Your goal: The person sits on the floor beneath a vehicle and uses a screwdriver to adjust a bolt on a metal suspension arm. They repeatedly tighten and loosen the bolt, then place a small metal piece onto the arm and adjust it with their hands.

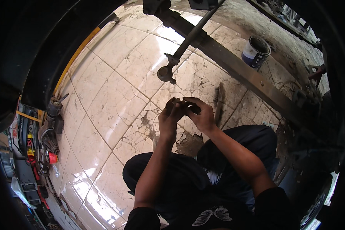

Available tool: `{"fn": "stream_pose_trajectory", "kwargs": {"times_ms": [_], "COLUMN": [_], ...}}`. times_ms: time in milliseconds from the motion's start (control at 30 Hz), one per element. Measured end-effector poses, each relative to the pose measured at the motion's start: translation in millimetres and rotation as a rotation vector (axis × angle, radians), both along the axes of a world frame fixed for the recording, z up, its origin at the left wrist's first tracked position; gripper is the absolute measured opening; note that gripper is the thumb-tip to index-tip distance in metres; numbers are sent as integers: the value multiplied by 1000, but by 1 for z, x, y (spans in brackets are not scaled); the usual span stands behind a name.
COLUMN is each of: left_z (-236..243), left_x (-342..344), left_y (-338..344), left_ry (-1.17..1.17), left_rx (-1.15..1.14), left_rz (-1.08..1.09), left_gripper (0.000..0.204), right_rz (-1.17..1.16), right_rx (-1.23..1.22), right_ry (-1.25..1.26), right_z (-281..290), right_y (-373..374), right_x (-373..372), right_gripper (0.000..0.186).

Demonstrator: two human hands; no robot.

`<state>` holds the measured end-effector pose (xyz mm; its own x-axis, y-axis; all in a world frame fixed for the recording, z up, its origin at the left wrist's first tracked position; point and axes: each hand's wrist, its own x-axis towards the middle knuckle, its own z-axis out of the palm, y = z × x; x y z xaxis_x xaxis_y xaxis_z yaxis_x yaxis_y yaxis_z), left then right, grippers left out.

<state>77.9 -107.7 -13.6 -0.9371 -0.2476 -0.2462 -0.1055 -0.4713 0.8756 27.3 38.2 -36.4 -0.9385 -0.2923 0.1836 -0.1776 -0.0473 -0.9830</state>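
Note:
My left hand (168, 119) and my right hand (203, 115) meet over the cracked floor, in front of my bent knees. Fingers of both hands close around a small dark piece at their tips; most of it is hidden, and its kind cannot be made out. The right index finger arches over toward the left fingers, leaving a gap above the thumb. Just beyond my hands hangs a dark tie rod end (165, 73) with a round ball-joint housing, on a long rod (191, 35). Neither hand touches it.
A heavy metal beam (241, 69) crosses from the top to the right. A wire brush (219, 100) lies on the tiles right of my hands. An open paint can (256, 51) stands beyond the beam. Tools and an open toolbox (30, 168) line the left side.

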Motion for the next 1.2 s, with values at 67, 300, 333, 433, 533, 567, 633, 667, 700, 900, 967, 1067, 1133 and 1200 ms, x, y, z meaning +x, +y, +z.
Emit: {"fn": "stream_pose_trajectory", "kwargs": {"times_ms": [67, 300, 333, 433, 533, 567, 633, 667, 700, 900, 967, 1067, 1133, 1200], "left_z": [0, 0, -3, -9, -14, -9, 4, 24, 20, 49, 53, 61, 60, 69], "left_x": [-1, -2, -1, 2, 1, -1, -4, -9, -16, -57, -65, -72, -73, -71], "left_y": [-3, 3, 5, 7, 3, 2, -2, 5, -3, -21, -14, -5, -18, -20], "left_ry": [8, 73, 106, 84, 179, 218, 325, 310, 356, 564, 422, 473, 488, 531], "left_rx": [-113, -181, -86, 0, -98, -207, -512, -546, -604, -666, -992, -1238, -1390, -1423], "left_rz": [4, -54, -52, 15, 183, 262, 376, 450, 517, 550, 464, 469, 403, 405], "left_gripper": [44, 37, 37, 31, 35, 37, 42, 41, 41, 41, 42, 42, 46, 43], "right_rz": [-24, -65, -23, 67, -7, -77, -88, -111, -136, -79, -64, -56, -62, -80], "right_rx": [-15, 126, 191, 167, 87, 92, 124, 133, 115, 188, 205, 227, 246, 242], "right_ry": [8, 410, 381, 347, 393, 467, 285, 253, 246, 173, 165, 163, 188, 230], "right_z": [9, 9, 10, 16, 14, 15, 14, 9, 7, 8, 5, 2, -4, -10], "right_y": [2, 9, 10, 8, 4, 4, 8, 10, 8, 5, 6, 3, 5, 2], "right_x": [2, -7, -2, 2, -1, -5, -7, -11, -11, -5, -7, -5, -6, -7], "right_gripper": [36, 52, 56, 54, 50, 47, 45, 45, 45, 47, 47, 46, 46, 45]}}
